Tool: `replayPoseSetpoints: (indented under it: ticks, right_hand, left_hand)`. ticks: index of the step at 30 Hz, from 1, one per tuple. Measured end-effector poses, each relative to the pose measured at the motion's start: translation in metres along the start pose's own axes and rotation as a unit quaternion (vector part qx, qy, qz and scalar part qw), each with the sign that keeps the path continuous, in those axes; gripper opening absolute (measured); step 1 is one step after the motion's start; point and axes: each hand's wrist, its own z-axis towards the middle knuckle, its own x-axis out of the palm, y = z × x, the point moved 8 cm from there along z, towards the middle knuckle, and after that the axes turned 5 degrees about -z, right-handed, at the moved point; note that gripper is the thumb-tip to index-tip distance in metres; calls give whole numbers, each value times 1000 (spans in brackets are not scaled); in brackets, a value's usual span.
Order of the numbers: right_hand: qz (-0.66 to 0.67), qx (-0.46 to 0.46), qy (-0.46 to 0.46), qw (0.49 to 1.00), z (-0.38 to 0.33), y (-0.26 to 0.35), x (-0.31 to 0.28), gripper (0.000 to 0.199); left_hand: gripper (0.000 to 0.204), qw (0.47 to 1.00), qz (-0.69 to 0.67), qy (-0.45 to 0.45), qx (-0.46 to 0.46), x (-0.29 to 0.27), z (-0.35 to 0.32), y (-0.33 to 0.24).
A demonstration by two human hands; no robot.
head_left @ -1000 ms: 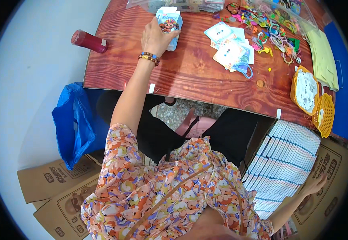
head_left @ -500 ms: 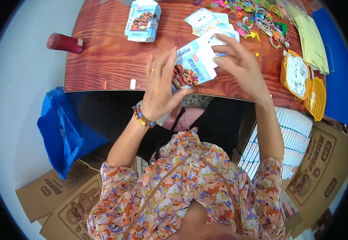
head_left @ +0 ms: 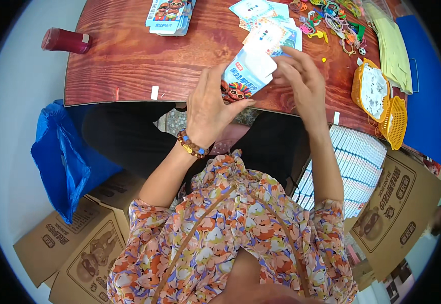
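A small blue-and-white cardboard box (head_left: 245, 76) with a colourful cartoon character is held tilted over the table's near edge. My left hand (head_left: 207, 104) grips it from the left, thumb along its lower edge. At the box's right side, the curled fingers of my right hand (head_left: 304, 83) meet its raised white flap (head_left: 260, 61); some fingertips are hidden. Just beyond the flap are printed cards (head_left: 253, 9), one with an orange dotted border (head_left: 267, 36). Whether that card touches the box I cannot tell. A stack of similar boxes (head_left: 169, 17) stands at the far left.
Small colourful plastic trinkets and cords (head_left: 332, 23) lie at the far right. Yellow baskets (head_left: 395, 124), one holding white packets, sit at the right edge near yellow papers (head_left: 390, 48). A red cylinder (head_left: 66, 40) lies left. A blue bag (head_left: 61, 157) and cartons (head_left: 91, 253) are below.
My right hand has come lower and closer against the box's flap, its fingers more curled. The box stays in my left hand. The whole view has shifted slightly, with the table appearing higher.
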Motion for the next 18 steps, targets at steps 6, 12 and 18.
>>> replayPoseSetpoints:
  ticks: [6, 12, 18]
  right_hand:
    - [78, -117, -116, 983, -41, -10, 22, 40]
    - [59, -123, -124, 983, -31, -21, 11, 36]
    - [-14, -126, -15, 992, -19, -11, -2, 23]
  left_hand:
    - [69, 997, -63, -16, -43, 19, 0, -1]
    - [60, 962, -252, 48, -99, 38, -1, 20]
    - [54, 947, -301, 50, -103, 19, -3, 13]
